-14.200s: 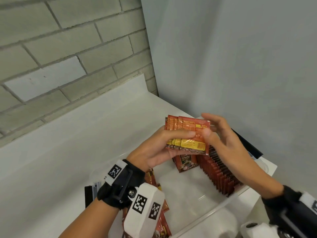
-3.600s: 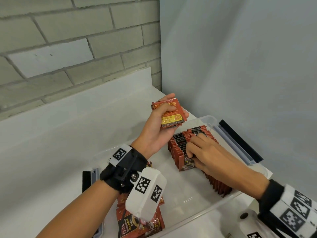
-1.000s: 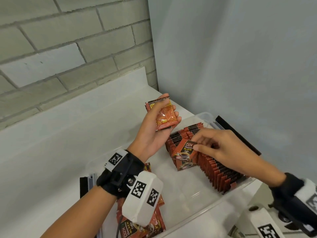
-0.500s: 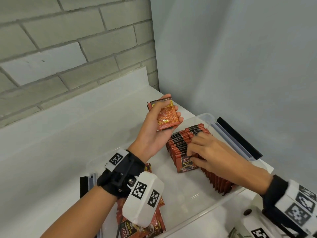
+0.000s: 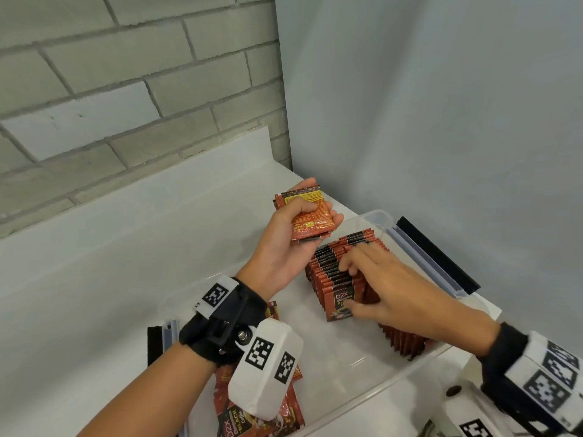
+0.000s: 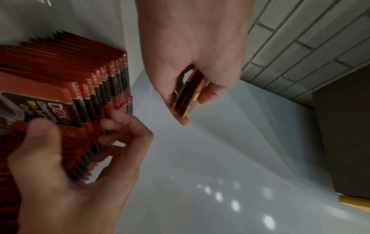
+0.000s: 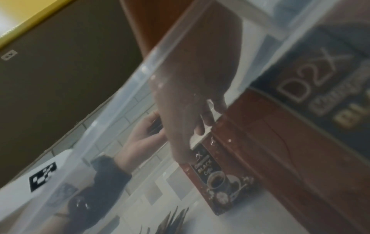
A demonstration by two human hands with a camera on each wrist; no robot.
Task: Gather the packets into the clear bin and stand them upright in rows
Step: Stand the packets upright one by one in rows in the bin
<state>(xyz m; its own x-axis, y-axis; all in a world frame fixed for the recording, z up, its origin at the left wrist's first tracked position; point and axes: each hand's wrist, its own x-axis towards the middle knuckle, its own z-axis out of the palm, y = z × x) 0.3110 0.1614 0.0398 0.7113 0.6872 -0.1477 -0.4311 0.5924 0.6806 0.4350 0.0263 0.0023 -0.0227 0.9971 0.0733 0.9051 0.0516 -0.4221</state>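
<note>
A clear bin (image 5: 362, 394) sits on the white counter. A long row of red packets (image 5: 328, 269) stands upright along its right side. My left hand (image 5: 303, 206) hovers over the bin's far corner and grips a thin stack of packets (image 5: 315, 223). My right hand (image 5: 356, 285) is down on the near end of the row, fingers curled over the packet tops and thumb on the face of the front packet (image 5: 342, 305). The left wrist view shows that grip on the row (image 6: 100, 82), with the right hand (image 6: 70, 166) around its end. The wrist hides the row's near part.
Loose packets (image 5: 233, 414) lie flat in the bin's near left corner, under my left wrist. A black and grey lid strip (image 5: 438, 257) lies along the bin's right side against the grey wall. Another strip (image 5: 157, 339) lies to the left. The bin's middle floor is bare.
A second ago my right hand held one packet at the front of the row. It has set it upright there and now clamps the row's end. My left hand has barely moved.
</note>
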